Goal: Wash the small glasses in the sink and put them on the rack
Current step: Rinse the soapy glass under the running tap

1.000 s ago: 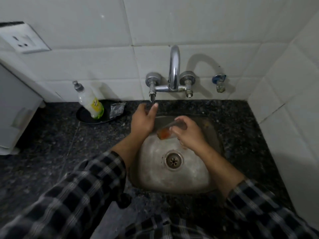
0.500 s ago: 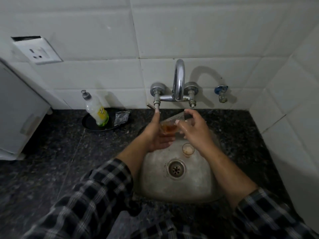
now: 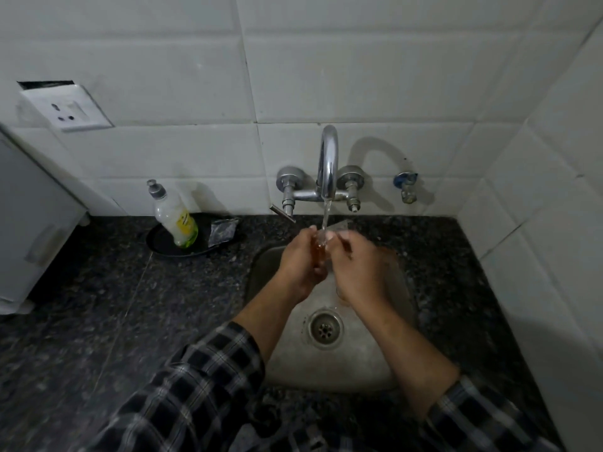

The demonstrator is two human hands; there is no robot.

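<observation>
A small glass (image 3: pixel 321 244) with amber liquid in it is pressed between my two hands over the steel sink (image 3: pixel 359 363). My left hand (image 3: pixel 298 264) cups it from the left and my right hand (image 3: pixel 357 265) grips it from the right. Water streams from the chrome tap (image 3: pixel 328 164) onto the glass. A second small glass (image 3: pixel 341 293) lies in the basin just under my right hand, mostly hidden. No rack is in view.
A dish soap bottle (image 3: pixel 174 218) stands on a dark round dish (image 3: pixel 163 244) left of the sink, with a silver sachet (image 3: pixel 222 231) beside it. Dark granite counter (image 3: pixel 114 305) surrounds the basin. A white appliance (image 3: pixel 29 223) is at far left; a tiled wall rises at right.
The tap is now running. My left hand came off the left tap handle and closed onto the glass, and both hands now hold it under the stream.
</observation>
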